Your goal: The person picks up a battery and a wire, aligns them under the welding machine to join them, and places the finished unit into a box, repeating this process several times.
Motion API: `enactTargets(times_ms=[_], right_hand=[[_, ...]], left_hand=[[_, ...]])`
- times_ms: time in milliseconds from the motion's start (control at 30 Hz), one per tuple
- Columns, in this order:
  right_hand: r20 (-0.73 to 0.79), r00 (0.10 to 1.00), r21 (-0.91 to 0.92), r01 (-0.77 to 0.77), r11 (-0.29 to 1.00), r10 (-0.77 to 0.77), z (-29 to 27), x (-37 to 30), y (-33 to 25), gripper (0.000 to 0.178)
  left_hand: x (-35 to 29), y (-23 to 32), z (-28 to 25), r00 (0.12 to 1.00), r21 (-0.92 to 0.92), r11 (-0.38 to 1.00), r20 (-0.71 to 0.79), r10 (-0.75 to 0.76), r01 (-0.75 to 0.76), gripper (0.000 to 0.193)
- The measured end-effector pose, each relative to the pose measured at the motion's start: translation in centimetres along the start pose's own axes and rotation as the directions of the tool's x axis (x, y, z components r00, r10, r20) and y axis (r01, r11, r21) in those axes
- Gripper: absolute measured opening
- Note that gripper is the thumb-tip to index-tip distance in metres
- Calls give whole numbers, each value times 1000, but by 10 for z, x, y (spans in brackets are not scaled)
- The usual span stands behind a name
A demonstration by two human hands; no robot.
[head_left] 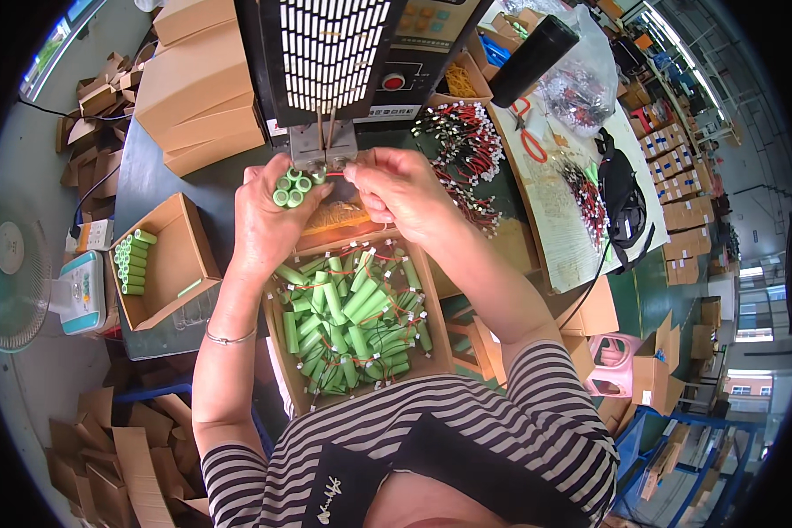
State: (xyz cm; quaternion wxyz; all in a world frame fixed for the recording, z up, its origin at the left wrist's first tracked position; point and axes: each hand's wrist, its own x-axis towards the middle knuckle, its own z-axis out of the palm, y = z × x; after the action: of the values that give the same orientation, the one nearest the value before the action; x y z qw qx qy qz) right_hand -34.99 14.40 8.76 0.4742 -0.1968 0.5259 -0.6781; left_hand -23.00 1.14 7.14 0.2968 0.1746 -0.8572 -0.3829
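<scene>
My left hand (266, 216) is closed around several green cylindrical battery cells (292, 187), their ends facing up. One cell sits right under the two electrode pins (326, 132) of a black spot-welding machine (273, 66). My right hand (403, 189) pinches a thin red wire lead (336, 174) that reaches toward that cell; its far end is partly hidden at the electrodes. Below both hands a cardboard box (442, 339) holds many loose green cells (361, 304) with red leads and white connectors attached.
Left on the table, an open carton (189, 286) contains a stack of green cells (130, 268), beside a white fan (13, 255). Bundles of red-and-black leads (471, 145) lie right of the machine. Orange-handled scissors (530, 132) rest on the board (581, 255). Folded cartons (198, 79) stand at back left.
</scene>
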Motion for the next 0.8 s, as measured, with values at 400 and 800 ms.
enactTargets(times_ms=[400, 800], right_hand=[[-147, 989, 21, 37, 999, -34, 7, 0, 0, 11], [-92, 993, -2, 73, 997, -73, 2, -5, 4, 9]], left_hand=[[4, 0, 3, 999, 18, 999, -7, 34, -34, 29], [2, 4, 4, 999, -3, 999, -18, 50, -50, 27]])
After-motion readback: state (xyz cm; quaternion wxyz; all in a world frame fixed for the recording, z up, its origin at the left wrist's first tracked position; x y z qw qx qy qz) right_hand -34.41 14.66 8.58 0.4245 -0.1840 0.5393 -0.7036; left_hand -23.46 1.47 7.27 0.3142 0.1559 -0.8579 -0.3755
